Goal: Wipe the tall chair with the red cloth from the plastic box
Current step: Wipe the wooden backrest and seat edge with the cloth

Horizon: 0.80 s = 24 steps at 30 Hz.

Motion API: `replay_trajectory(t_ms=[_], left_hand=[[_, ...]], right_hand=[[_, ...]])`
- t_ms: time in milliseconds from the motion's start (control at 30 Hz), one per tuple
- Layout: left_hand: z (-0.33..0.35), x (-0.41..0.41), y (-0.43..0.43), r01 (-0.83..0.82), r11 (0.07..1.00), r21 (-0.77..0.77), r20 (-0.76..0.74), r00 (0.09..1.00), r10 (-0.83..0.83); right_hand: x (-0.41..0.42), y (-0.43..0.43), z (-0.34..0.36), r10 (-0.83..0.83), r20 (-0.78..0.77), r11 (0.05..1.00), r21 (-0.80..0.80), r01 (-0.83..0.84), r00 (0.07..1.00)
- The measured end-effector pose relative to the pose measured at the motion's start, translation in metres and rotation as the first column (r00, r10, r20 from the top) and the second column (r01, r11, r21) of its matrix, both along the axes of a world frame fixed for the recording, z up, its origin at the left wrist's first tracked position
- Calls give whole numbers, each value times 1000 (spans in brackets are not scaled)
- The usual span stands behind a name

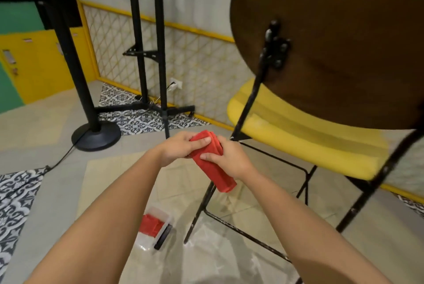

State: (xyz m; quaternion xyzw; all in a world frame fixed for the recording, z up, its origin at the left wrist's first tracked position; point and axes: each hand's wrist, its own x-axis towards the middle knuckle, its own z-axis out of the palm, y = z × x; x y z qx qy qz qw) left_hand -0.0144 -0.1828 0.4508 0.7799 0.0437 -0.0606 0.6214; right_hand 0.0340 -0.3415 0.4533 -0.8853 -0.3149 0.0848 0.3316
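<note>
Left hand [176, 149], right hand [229, 161]: fingers [202, 140] curled.

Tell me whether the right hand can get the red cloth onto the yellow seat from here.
Probably yes. The right hand grips the red cloth together with the left hand, and the yellow seat lies just to its right with only open air between.

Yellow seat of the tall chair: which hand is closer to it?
Right. The right hand grips the red cloth on the side toward the yellow seat; the left hand pinches its other side, farther off.
</note>
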Motion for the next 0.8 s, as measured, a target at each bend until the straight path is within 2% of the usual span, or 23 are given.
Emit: replay_trajectory(t_ms=[200, 367, 500, 567, 600, 667, 733, 800], left_hand=[[62, -2, -45, -14, 1000, -19, 218, 976, 18], [103, 2, -84, -36, 999, -37, 337, 940, 46], [123, 11, -111, -66, 995, -74, 418, 904, 91], [129, 19, -118, -123, 991, -49, 469, 873, 132], [133, 22, -121, -150, 986, -68, 500, 851, 164], [140, 27, -125, -211, 968, -138, 536, 806, 252], [151, 32, -126, -277, 934, -225, 529, 770, 356], [159, 38, -123, -347, 886, -309, 500, 733, 461]], right_hand=[[-11, -43, 60, -111, 11, 981, 163, 107, 994], [-20, -68, 97, -117, -54, 913, 387, 129, 992], [-24, -80, 124, -18, -290, 832, 526, 175, 957], [-24, -85, 139, 15, -337, 820, 543, 181, 941], [-22, -87, 145, 0, -307, 826, 537, 173, 952], [-16, -89, 156, -68, -149, 863, 488, 133, 987], [-9, -89, 166, -127, 29, 895, 434, 102, 991], [-5, -89, 176, -165, 130, 903, 418, 97, 978]])
